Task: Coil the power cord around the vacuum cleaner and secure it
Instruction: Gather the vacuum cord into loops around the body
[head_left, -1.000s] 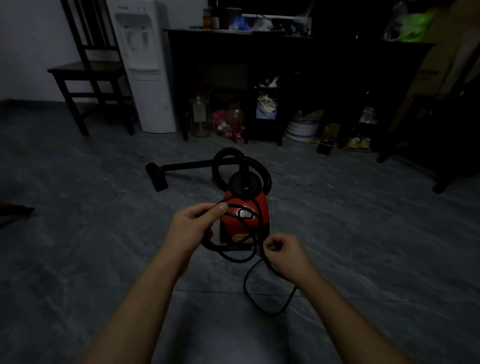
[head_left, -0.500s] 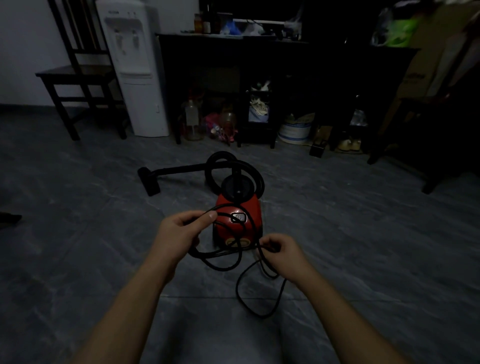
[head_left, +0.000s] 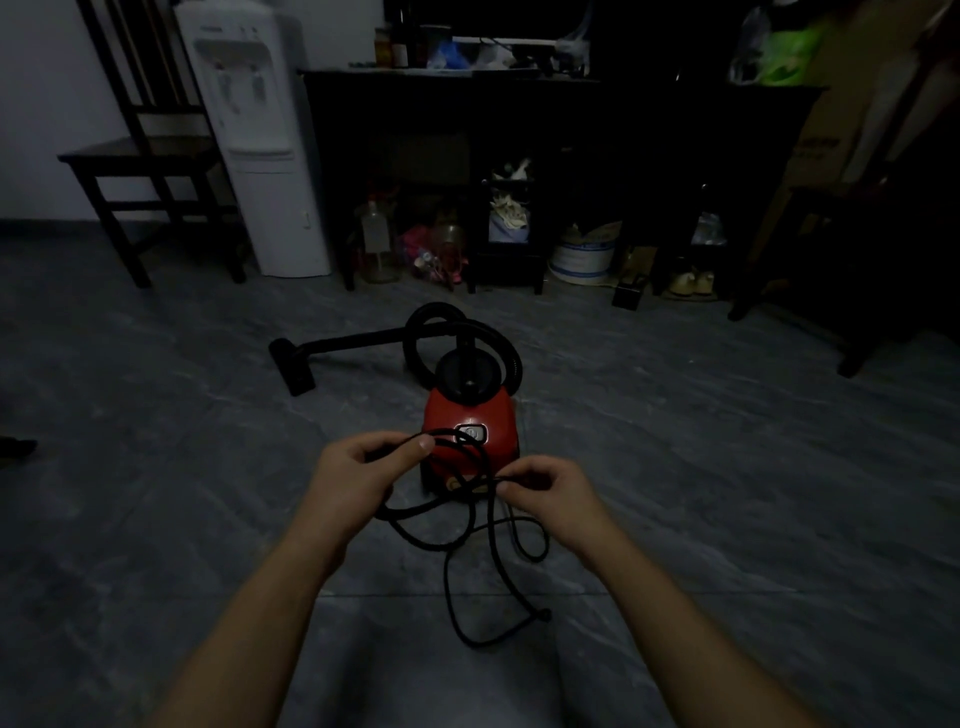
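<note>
Power cord (head_left: 448, 587) hangs in loops between your hands, just in front of the red vacuum cleaner (head_left: 467, 415) — your left hand (head_left: 358, 478) grips several loops, your right hand (head_left: 550, 493) pinches one strand. Print on the cardboard box (head_left: 831, 130) is too dim to read.

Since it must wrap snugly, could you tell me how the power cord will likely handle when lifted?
Probably floppy: the power cord sags in loose loops between the left hand and right hand. Likely light: a mere pinch holds it.
</note>
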